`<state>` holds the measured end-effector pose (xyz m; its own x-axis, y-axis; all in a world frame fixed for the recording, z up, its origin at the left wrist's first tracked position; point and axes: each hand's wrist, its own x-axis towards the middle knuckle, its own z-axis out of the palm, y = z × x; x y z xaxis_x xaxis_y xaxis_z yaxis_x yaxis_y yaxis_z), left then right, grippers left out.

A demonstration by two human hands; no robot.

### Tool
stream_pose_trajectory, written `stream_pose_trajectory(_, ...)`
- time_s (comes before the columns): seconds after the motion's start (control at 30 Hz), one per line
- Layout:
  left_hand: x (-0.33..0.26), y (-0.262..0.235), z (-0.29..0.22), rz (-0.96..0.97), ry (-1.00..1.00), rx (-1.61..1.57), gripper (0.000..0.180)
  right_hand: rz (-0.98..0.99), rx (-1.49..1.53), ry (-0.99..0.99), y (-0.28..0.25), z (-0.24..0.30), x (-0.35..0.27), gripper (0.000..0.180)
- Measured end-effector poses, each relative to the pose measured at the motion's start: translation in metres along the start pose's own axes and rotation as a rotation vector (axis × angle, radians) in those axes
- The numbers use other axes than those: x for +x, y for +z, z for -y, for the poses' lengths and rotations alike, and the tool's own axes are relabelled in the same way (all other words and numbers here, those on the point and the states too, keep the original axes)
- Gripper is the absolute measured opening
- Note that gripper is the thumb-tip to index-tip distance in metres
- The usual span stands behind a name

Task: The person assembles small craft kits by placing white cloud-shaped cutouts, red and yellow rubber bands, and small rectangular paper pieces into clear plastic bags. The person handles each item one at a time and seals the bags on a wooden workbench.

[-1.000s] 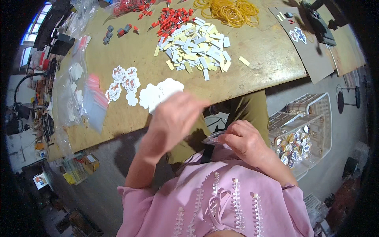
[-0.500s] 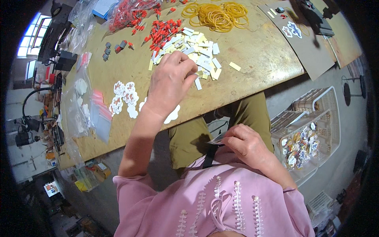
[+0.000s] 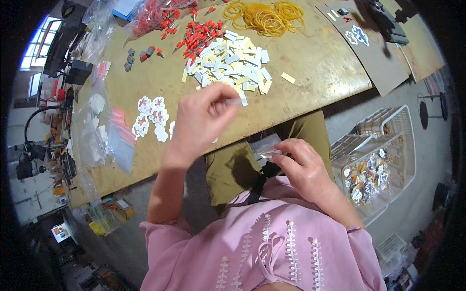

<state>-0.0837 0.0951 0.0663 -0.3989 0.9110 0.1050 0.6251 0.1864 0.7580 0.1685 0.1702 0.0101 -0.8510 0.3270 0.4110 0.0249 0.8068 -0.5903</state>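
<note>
White and yellow strips point(image 3: 238, 59) on the counter point(image 3: 325, 63) are left behind, one seemingly picked in the left hand's point(image 3: 201, 112) closed grip, while a clear bag point(image 3: 264, 146) is pinched by the right hand point(image 3: 307, 162) over the lap point(image 3: 218, 170).

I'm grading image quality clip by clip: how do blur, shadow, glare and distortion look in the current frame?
Head view: the left hand is blurred, the right hand looks sharper; head view: a dark shadow falls across the olive trousers; head view: the window at upper left is washed out, and the fisheye corners go black.
</note>
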Motion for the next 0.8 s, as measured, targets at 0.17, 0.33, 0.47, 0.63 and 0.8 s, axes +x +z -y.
stream_pose_trajectory(0.17,-0.051,0.007,-0.032,0.185,0.241,-0.004,0.018,-0.005,-0.055,-0.082,0.004,0.01,0.009,0.025)
stream_pose_trajectory(0.33,-0.07,0.02,-0.027,0.067,0.184,0.011,0.018,0.016,-0.041,-0.098,0.005,0.016,0.012,0.024)
stream_pose_trajectory(0.47,-0.078,0.006,-0.025,0.083,0.083,0.028,0.016,0.027,-0.065,-0.093,0.005,0.015,0.011,0.025)
stream_pose_trajectory(0.63,-0.068,-0.022,0.001,0.014,0.083,0.104,0.01,0.079,-0.08,-0.079,0.002,0.014,0.013,0.027)
stream_pose_trajectory(0.8,-0.017,-0.058,0.056,-0.125,-0.013,0.24,0.013,0.084,-0.098,-0.074,0.008,0.007,0.009,0.03)
